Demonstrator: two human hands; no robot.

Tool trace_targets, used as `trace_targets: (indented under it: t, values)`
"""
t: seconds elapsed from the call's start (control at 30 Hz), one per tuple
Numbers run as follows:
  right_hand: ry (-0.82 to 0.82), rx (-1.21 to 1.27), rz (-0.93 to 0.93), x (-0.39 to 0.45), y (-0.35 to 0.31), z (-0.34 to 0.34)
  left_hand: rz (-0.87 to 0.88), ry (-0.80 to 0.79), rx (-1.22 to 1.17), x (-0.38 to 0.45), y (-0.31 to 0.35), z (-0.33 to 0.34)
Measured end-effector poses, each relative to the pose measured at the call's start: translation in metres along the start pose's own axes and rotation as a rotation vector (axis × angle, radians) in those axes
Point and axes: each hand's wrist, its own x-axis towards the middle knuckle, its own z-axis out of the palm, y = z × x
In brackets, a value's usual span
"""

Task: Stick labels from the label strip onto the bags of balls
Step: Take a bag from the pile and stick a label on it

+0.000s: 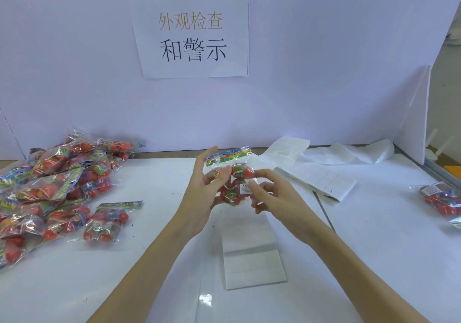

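A clear bag of red balls with a colourful header card is held up above the table's middle. My left hand holds it from the left, thumb on its front and fingers spread behind. A small white label sits on the bag's front, and my right hand presses it with the thumb, fingers curled round the bag's right side. The label strip lies flat on the table under my hands. A second strip lies to the right.
A heap of bagged balls covers the table's left side. One bag lies at the right edge. Crumpled backing paper lies at the back right. A white partition with a printed sign stands behind the table.
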Motion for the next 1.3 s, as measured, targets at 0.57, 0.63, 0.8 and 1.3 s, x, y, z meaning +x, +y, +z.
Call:
trace_targets:
  t: [0.57, 0.63, 0.8, 1.3]
  values:
    - [-0.528, 1.454, -0.231, -0.016, -0.052, -0.061, 0.126, 0.531, 1.306, 0.002, 0.009, -0.037]
    - [-0.523, 1.434, -0.186, -0.018, -0.05, -0.057, -0.204, 0.555, 1.691, -0.003, 0.013, -0.059]
    - [-0.356, 1.189, -0.029, -0.012, -0.035, -0.039, -0.648, 0.471, 1.637, -0.011, 0.021, -0.091]
    - [-0.062, 0.656, 0.101, 0.004, -0.009, -0.017, 0.273, 0.31, 0.243, 0.004, 0.016, -0.026]
